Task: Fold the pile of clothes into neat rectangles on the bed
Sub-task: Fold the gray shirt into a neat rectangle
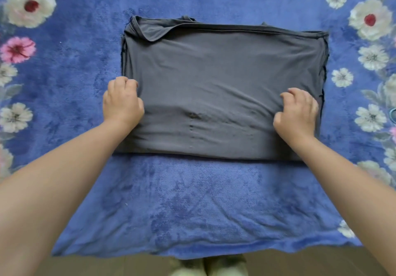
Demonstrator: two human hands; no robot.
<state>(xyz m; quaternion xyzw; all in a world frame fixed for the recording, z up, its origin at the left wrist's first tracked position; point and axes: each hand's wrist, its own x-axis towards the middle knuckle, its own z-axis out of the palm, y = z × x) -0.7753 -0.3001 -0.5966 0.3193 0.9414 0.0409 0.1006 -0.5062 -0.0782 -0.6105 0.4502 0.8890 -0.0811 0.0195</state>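
Observation:
A dark grey garment [218, 78] lies folded into a wide rectangle on the blue bed cover [192, 200]. Its far left corner is turned over in a loose flap. My left hand [122, 102] sits at the garment's left edge with fingers curled into the cloth. My right hand [296, 112] rests near the right edge, fingers bent and bunching the fabric into small wrinkles. Both hands are on the near half of the garment.
The blue plush cover carries white and pink flower prints [30, 5] along both sides. The bed's near edge [192, 254] runs across the bottom, with floor and my feet [205, 268] below it.

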